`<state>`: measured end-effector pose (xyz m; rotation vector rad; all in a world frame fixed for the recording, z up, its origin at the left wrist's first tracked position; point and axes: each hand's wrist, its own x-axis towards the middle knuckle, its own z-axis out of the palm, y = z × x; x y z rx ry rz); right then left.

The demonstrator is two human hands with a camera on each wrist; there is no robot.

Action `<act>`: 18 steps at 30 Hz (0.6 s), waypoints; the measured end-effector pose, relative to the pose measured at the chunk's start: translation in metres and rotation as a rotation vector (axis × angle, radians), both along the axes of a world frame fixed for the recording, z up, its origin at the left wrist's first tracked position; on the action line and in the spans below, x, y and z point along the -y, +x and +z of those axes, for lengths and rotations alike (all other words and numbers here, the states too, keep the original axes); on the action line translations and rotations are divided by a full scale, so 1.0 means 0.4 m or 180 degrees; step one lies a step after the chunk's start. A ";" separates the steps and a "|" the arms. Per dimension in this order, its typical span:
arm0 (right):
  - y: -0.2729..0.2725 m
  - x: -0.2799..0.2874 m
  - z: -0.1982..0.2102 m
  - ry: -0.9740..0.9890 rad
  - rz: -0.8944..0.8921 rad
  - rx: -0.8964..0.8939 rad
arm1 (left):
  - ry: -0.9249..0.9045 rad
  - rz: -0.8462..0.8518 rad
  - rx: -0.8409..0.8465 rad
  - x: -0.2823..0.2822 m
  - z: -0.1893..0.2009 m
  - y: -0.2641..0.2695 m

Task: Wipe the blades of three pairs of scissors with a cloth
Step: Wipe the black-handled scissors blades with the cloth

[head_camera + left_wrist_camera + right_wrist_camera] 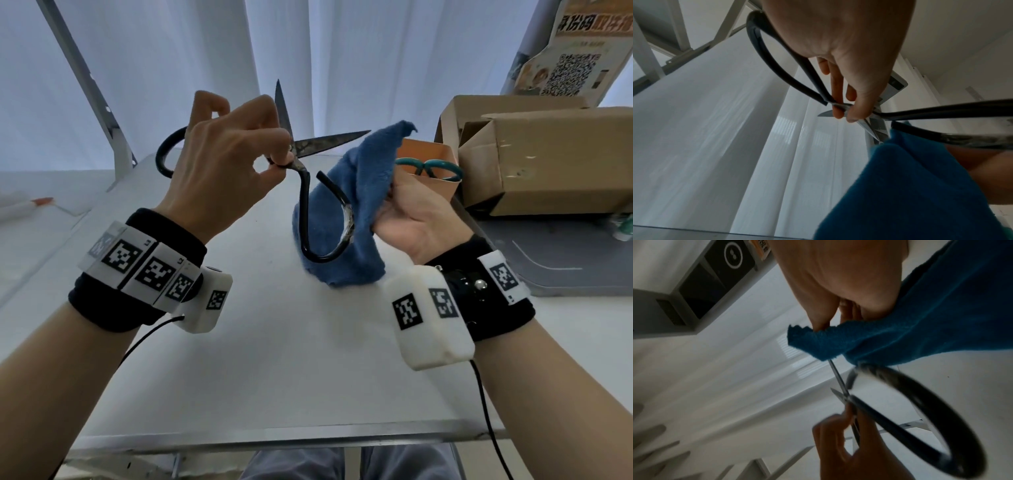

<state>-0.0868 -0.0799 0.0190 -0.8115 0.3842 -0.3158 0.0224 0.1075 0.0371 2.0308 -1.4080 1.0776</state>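
Above the table my left hand [236, 150] pinches a pair of large black-handled scissors [305, 171] near the pivot. Its blades stand spread, one pointing up, one [334, 139] pointing right toward the cloth. One handle loop [325, 236] hangs down in front of the blue cloth [346, 205]. My right hand [411, 212] grips that cloth, bunched, beside the right-pointing blade's tip. In the left wrist view my fingers [840, 110] pinch the scissors [789, 68]; the cloth [916, 186] lies close below. In the right wrist view the cloth [900, 331] covers the blade tip [836, 376].
A teal-handled pair of scissors [428, 168] stands in an orange holder [431, 150] behind my right hand. Cardboard boxes [548, 157] sit at the right. A white pencil [24, 207] lies far left. The white table [274, 359] reaches to its near edge.
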 end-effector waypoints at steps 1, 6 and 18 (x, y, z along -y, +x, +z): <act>0.003 -0.010 -0.001 0.0089 0.0286 -0.0054 | 0.0028 -0.0013 0.0013 0.008 0.000 -0.004; 0.001 -0.052 0.032 0.0550 0.1030 -0.0153 | 0.0382 -0.0285 0.0137 0.036 0.001 -0.029; 0.006 -0.040 0.021 0.0331 0.0258 -0.0092 | 0.0435 -0.0336 0.0129 0.024 0.005 -0.033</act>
